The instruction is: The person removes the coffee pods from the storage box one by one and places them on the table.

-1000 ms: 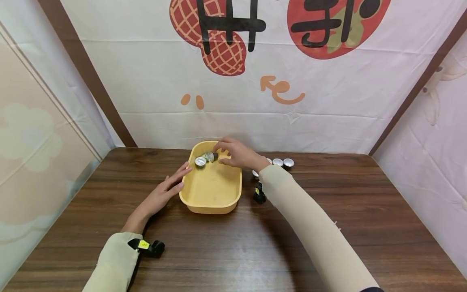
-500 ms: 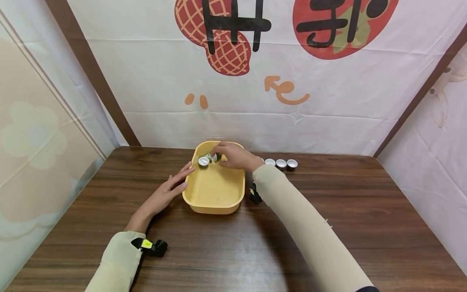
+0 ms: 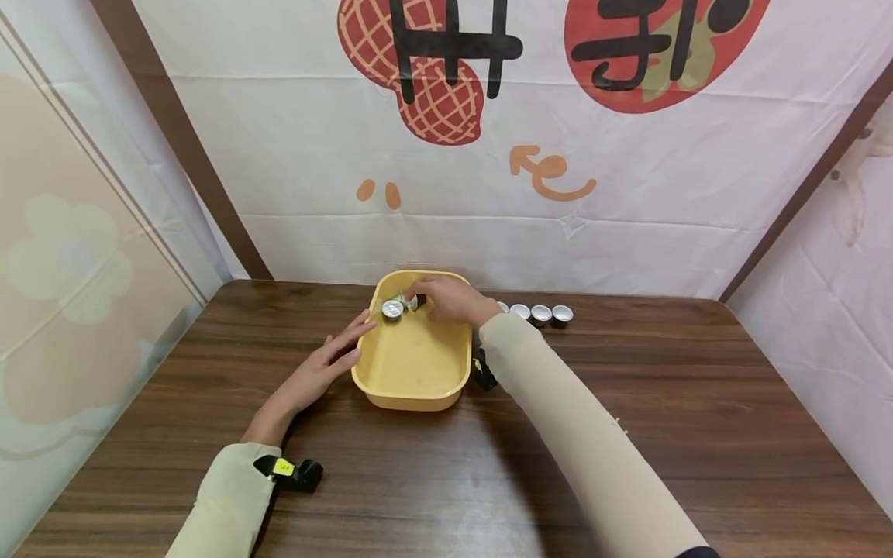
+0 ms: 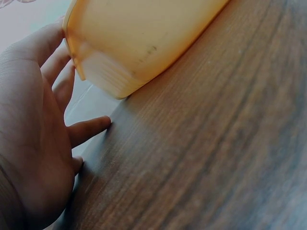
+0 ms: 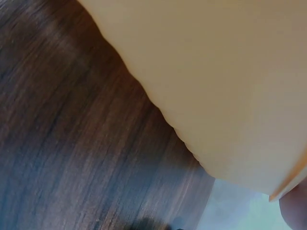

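Observation:
A yellow plastic bin [image 3: 412, 364] stands on the table; in the head view, small dark foil-lidded cups lie at its far end. One foil-lidded cup [image 3: 392, 310] sits upright near the left wall, beside a tipped cup [image 3: 412, 302]. My right hand [image 3: 449, 298] reaches over the bin's right wall and pinches the tipped cup between thumb and index finger, hiding part of it. In the right wrist view, the bin's outer wall [image 5: 206, 86] covers most of that work. My left hand [image 3: 317, 372], fingers extended, touches the bin's left rim with its fingertips.
Several foil-lidded cups [image 3: 540, 314] stand in a row on the brown wooden table [image 3: 663, 403], right of the bin and partly behind the right wrist. A printed white cloth wall [image 3: 314, 240] rises directly behind the table's far edge.
My right hand has lowered into the bin and its fingers have closed on the tipped cup. The view has shifted slightly; my left hand has stayed at the rim.

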`<state>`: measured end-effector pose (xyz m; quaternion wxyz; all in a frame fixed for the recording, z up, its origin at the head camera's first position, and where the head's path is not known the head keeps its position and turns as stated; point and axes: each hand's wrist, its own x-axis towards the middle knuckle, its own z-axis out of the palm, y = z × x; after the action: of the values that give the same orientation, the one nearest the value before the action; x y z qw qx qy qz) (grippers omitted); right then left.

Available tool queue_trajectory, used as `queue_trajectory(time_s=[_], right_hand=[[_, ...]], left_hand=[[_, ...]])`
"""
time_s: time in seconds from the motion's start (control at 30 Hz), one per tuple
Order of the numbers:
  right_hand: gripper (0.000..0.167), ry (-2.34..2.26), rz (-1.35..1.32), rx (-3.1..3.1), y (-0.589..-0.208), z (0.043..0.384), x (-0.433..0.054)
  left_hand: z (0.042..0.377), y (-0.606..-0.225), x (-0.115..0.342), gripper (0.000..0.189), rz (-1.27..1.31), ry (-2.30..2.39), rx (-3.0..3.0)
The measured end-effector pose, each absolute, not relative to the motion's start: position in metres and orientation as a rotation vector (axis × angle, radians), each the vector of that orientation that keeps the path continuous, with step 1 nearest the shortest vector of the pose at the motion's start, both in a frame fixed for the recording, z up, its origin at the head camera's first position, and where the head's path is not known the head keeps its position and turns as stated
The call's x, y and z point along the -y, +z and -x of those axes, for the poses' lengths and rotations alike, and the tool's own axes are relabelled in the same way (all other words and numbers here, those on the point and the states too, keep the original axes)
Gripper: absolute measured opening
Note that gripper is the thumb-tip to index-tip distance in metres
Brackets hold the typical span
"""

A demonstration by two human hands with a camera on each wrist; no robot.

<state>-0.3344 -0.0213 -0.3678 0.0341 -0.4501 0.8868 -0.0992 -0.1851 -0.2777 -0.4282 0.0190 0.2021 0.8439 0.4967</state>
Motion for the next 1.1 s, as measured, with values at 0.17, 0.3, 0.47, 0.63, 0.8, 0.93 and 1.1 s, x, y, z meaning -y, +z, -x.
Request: queue_trajectory(time_s=[0.17, 0.3, 0.47, 0.63, 0.8, 0.93, 1.1], right_hand=[[0.036, -0.311, 1.414, -2.736, -0.3686, 0.3369, 0.0208], [0.030, -0.295, 1.454, -2.725, -0.3670, 0.3371, 0.0198], [0.030, -0.289, 1.483, -2.679, -0.3643, 0.3362, 0.0191], [0.030, -0.296, 1.522, -2.556, -0.3649, 0.3352, 0.0186], [0.027, -0.313, 1.566, -2.468, -0.3664, 0.3332, 0.0187], [0.024, -0.295, 1.567, -2.460, -0.3657, 0.3315, 0.0188], [0.024, -0.257, 1.560, -2.461, -0.3631, 0.3298, 0.0190]], left_hand=[[0.1857, -0.4283, 0.2771, 0.051, -0.646, 1.557, -2.605], [0.1864, -0.4284, 0.2770, 0.051, -0.646, 1.562, -2.600], [0.1862, -0.4278, 0.2776, 0.051, -0.633, 1.557, -2.608], [0.1847, -0.4278, 0.2779, 0.051, -0.646, 1.555, -2.600], [0.1834, -0.4287, 0.2777, 0.051, -0.654, 1.562, -2.597], [0.1839, -0.4292, 0.2780, 0.051, -0.640, 1.554, -2.605], [0.1857, -0.4285, 0.2782, 0.051, -0.635, 1.554, -2.610]])
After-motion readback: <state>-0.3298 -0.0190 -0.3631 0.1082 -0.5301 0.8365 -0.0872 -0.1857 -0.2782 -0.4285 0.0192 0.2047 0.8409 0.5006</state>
